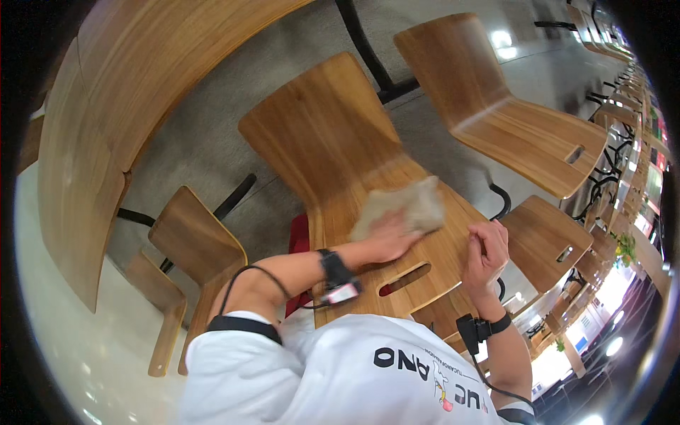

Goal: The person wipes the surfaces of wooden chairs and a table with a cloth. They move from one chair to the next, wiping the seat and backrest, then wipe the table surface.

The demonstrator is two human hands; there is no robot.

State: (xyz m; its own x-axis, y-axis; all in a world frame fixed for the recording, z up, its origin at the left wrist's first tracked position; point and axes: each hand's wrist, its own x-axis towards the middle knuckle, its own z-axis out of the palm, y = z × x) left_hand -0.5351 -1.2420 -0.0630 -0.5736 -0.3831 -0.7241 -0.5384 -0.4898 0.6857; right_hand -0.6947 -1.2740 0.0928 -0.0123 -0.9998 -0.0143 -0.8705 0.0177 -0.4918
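My left hand [393, 236] is spread on a pale beige cloth [404, 204], pressing it against the slotted panel of a bent plywood chair [319, 127]. Both hand and cloth are blurred. The panel, which looks like the backrest, has an oblong handle slot [405, 279] just below that hand. Beside the panel's right edge, my right hand [486, 257] has its fingers curled in, with nothing visible inside; whether it touches the chair is unclear. Each wrist wears a black strap with a small device and a cable.
A curved wooden tabletop [133, 69] runs along the left. Similar plywood chairs stand upper right [499, 106], at right [547, 244] and lower left [196, 239]. A black metal frame [377, 58] crosses the grey floor. Something red [298, 236] shows beside the chair.
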